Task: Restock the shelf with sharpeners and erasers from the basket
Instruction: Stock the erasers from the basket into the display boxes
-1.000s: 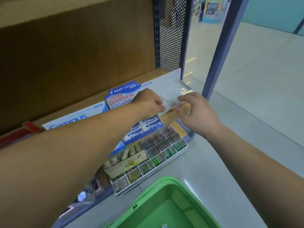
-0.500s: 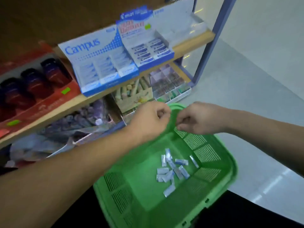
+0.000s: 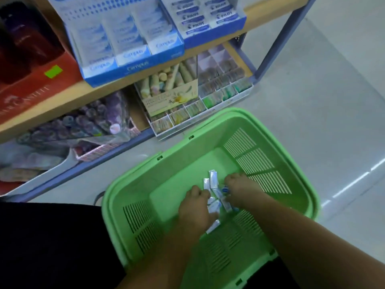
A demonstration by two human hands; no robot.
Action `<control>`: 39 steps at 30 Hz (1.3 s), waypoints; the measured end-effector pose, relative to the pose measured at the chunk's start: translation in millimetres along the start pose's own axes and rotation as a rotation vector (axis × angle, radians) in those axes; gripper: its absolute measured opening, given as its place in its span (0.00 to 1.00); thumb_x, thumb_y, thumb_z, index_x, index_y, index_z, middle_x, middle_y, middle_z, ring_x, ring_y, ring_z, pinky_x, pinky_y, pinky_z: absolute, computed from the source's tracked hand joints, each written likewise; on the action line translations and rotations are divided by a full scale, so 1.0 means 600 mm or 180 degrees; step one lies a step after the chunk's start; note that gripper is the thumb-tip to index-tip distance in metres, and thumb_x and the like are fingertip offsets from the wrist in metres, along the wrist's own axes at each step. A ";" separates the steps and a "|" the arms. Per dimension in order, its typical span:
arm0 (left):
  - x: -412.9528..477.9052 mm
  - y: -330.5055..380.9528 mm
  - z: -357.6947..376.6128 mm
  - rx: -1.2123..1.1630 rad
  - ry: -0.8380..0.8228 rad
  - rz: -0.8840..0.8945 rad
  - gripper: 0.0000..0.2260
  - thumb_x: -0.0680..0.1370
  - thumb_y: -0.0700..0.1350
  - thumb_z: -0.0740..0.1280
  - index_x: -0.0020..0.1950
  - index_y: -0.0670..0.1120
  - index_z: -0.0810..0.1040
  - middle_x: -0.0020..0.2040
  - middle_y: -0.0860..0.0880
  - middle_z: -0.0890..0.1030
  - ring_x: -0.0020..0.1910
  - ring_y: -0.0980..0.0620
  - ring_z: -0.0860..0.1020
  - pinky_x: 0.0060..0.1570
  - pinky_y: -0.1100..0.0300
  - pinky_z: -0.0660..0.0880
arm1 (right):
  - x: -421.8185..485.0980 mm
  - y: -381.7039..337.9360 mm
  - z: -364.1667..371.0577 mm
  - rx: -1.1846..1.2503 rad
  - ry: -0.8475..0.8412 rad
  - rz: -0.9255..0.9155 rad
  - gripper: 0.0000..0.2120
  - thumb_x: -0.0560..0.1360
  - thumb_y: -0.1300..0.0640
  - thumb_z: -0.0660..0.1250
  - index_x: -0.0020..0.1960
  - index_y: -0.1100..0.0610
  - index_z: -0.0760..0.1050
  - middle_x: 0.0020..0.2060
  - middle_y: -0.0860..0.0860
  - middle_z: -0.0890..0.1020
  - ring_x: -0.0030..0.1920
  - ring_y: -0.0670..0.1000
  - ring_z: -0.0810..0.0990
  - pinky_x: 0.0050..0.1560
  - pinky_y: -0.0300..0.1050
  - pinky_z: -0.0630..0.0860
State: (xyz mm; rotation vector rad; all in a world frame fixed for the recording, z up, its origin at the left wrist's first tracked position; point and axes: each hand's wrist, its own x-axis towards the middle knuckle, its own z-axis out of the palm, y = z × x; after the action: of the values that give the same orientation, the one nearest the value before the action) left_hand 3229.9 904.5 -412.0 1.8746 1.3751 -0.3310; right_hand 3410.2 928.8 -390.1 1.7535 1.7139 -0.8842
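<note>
A green plastic basket (image 3: 262, 130) stands on the floor below the shelf. Several small white-and-blue wrapped erasers (image 3: 213, 180) lie in a heap on its bottom. Both hands are down inside the basket at that heap. My left hand (image 3: 194, 207) rests on the heap's left side with fingers curled over the packets. On the right side, my right hand (image 3: 242, 189) has its fingers curled down among them. Whether either hand has a packet gripped is hidden by the fingers. On the wooden shelf (image 3: 268, 12) stand the blue Pilot eraser box (image 3: 208, 19) and the Campus eraser box (image 3: 129, 44).
A red display box (image 3: 31, 84) sits at the left of the shelf. Below it, a lower tier holds a divided tray of small items (image 3: 216, 94), a chalk box (image 3: 170, 94) and purple pens (image 3: 83, 122). The shelf's blue post (image 3: 281, 38) stands right. Grey floor (image 3: 333, 101) lies to the right.
Both hands have dropped from the upper shelf, past the basket's rim, down into the basket onto the heap of erasers. The view has tilted down from the shelf to the basket.
</note>
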 end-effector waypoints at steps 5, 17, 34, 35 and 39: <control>0.017 -0.010 0.009 -0.0154 -0.0073 0.0116 0.28 0.72 0.59 0.76 0.68 0.52 0.74 0.62 0.50 0.77 0.61 0.47 0.74 0.59 0.53 0.72 | 0.017 0.002 0.024 -0.0120 -0.0013 0.0080 0.27 0.75 0.51 0.73 0.69 0.56 0.65 0.66 0.54 0.72 0.67 0.55 0.70 0.61 0.52 0.77; 0.019 -0.016 -0.013 -0.0981 -0.0363 -0.0566 0.13 0.76 0.50 0.74 0.46 0.47 0.71 0.46 0.47 0.74 0.45 0.46 0.75 0.42 0.57 0.69 | 0.041 -0.004 0.042 -0.0398 -0.0106 -0.0261 0.25 0.71 0.48 0.76 0.63 0.52 0.72 0.59 0.51 0.77 0.63 0.53 0.74 0.60 0.49 0.75; -0.021 0.066 -0.201 -0.2983 -0.0498 -0.0967 0.04 0.83 0.41 0.64 0.56 0.42 0.76 0.56 0.39 0.82 0.48 0.45 0.84 0.48 0.51 0.85 | -0.015 -0.027 -0.093 0.1833 -0.0813 -0.0056 0.11 0.78 0.66 0.65 0.59 0.64 0.80 0.42 0.59 0.84 0.40 0.56 0.85 0.43 0.47 0.82; -0.035 0.070 -0.226 -0.3224 -0.0593 -0.0962 0.04 0.83 0.40 0.64 0.56 0.42 0.76 0.55 0.37 0.82 0.47 0.45 0.84 0.46 0.52 0.85 | -0.027 -0.027 -0.121 0.2058 -0.0816 -0.0067 0.12 0.77 0.68 0.63 0.58 0.65 0.80 0.35 0.58 0.82 0.32 0.55 0.82 0.39 0.47 0.81; -0.092 0.089 -0.329 -0.3759 -0.0722 -0.0744 0.06 0.82 0.39 0.66 0.58 0.40 0.75 0.46 0.39 0.83 0.44 0.44 0.84 0.43 0.53 0.84 | -0.082 -0.029 -0.249 0.2959 -0.0917 -0.0326 0.15 0.74 0.70 0.60 0.58 0.61 0.76 0.32 0.56 0.77 0.29 0.54 0.75 0.35 0.47 0.77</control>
State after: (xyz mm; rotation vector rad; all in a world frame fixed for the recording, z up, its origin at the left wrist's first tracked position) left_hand 3212.2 999.6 -223.7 0.6842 1.2020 0.1567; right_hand 3407.3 1010.9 -254.8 1.9111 1.2725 -2.0993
